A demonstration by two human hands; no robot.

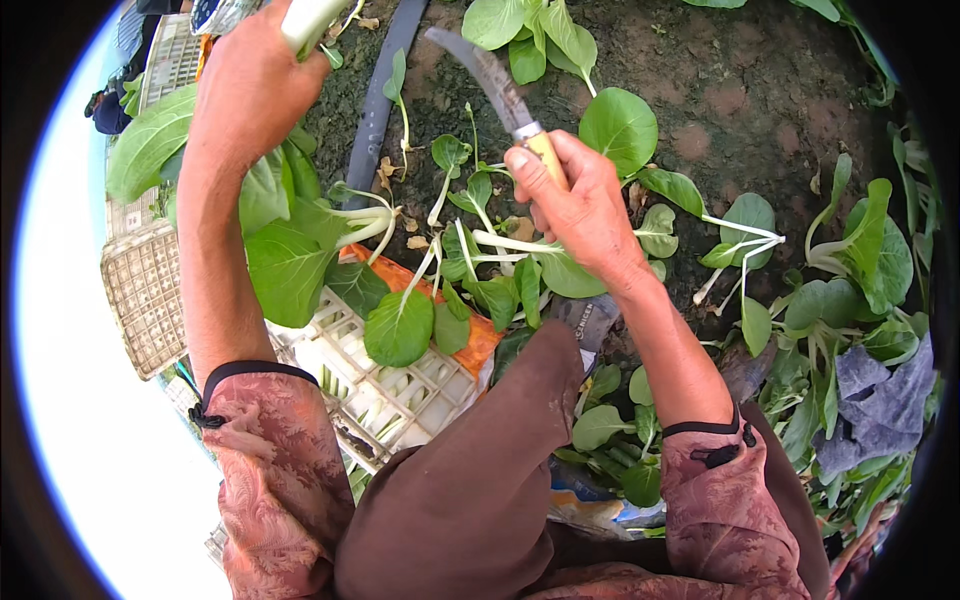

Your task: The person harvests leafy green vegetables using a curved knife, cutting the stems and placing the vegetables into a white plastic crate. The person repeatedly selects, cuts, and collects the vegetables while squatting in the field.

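At the upper left, my left hand [259, 82] is closed around the thick white stalk base [309, 22] of a leafy green plant. Large green leaves [289, 240] show beside and below my left wrist; which of them belong to the held plant, I cannot tell. My right hand [574, 199] grips the light-coloured handle of a curved sickle knife [499, 79], its worn blade pointing up and to the left. Cut leaves with pale stalks [517, 244] lie on the soil just below and left of my right hand. The blade touches no plant.
A white plastic crate [420, 390] holding pale stalks stands by my knee, with orange material [390, 274] along it. More crates [142, 292] stand at the left. A dark flat hose [375, 112] crosses the soil [705, 97]. Leafy plants and a grey cloth [885, 397] lie at the right.
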